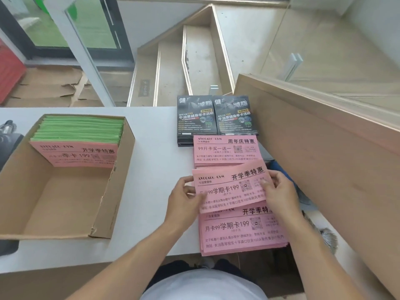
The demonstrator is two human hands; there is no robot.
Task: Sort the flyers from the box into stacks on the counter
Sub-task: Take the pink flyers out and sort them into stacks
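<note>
A cardboard box (121,182) stands on the left of the white counter (155,161). Leaning at its far end are green flyers (80,128) with a pink flyer (80,155) in front. Both hands hold one tilted pink flyer (229,187) above the nearest pink stack (242,232). My left hand (186,198) pinches its left edge; my right hand (279,191) grips its right edge. Behind lies another pink stack (225,149), and two black flyer stacks (195,116) (234,115) sit side by side at the back.
A tall wooden panel (313,148) rises just right of the stacks. Beyond the counter are stairs (194,61), a glass door and flattened cardboard (49,87) on the floor. A dark object (8,135) sits left of the box.
</note>
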